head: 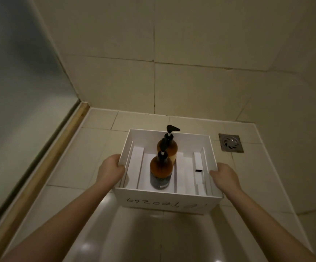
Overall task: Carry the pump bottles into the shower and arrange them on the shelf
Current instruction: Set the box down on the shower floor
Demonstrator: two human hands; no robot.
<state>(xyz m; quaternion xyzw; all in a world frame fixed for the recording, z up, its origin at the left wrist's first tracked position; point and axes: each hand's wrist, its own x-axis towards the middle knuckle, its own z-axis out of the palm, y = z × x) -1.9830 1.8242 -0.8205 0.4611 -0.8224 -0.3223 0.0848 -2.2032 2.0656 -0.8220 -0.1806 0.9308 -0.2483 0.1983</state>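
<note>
Two amber pump bottles with black pumps stand upright in a white open box (164, 202). The nearer bottle (161, 172) carries a dark label; the farther bottle (169, 149) stands just behind it. My left hand (111, 170) grips the box's left wall, and my right hand (224, 175) grips its right wall. The box is held in front of me over the tiled shower floor. White cardboard dividers line its inside. Handwritten digits mark its near wall. No shelf is in view.
A square metal floor drain (231, 143) sits in the floor to the right of the box. Beige tiled walls (200, 86) meet in the corner ahead. A frosted glass panel (21, 95) with a wooden-coloured sill (45, 165) runs along the left.
</note>
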